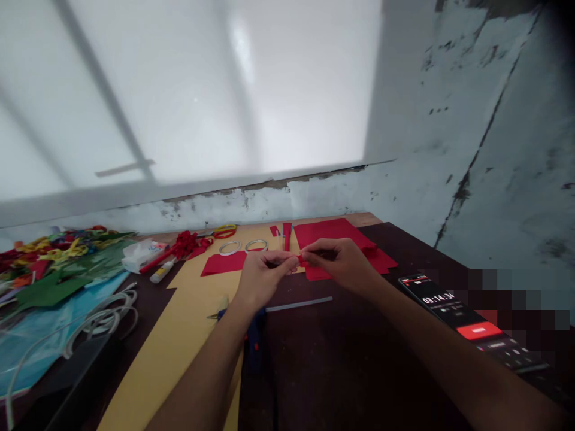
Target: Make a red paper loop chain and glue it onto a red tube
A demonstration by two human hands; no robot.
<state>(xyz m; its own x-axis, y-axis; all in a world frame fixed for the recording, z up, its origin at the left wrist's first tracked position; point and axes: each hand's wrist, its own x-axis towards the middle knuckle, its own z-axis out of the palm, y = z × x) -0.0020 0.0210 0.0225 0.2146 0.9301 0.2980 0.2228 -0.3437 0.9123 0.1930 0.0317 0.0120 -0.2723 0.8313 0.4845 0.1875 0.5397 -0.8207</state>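
Observation:
My left hand (264, 276) and my right hand (342, 262) meet above the dark table, fingertips pinched together. Between them is a small red paper piece (302, 259), mostly hidden by the fingers. Red paper sheets (339, 234) lie in a stack behind my right hand. Behind my left hand rest a flat red piece (220, 264) and two silvery rings (256, 245). Below my left wrist sits a blue hot glue gun (254, 344), partly covered by the forearm, with a translucent glue stick (300, 304) pointing right from it.
Yellow-handled scissors (224, 231), a red paper flower (186, 245) and a small glue bottle (162, 271) lie to the left. Beyond them are colourful paper scraps (58, 254), a coiled white cable (101, 317) and a black box (74, 380). A phone (467, 320) lies at the right.

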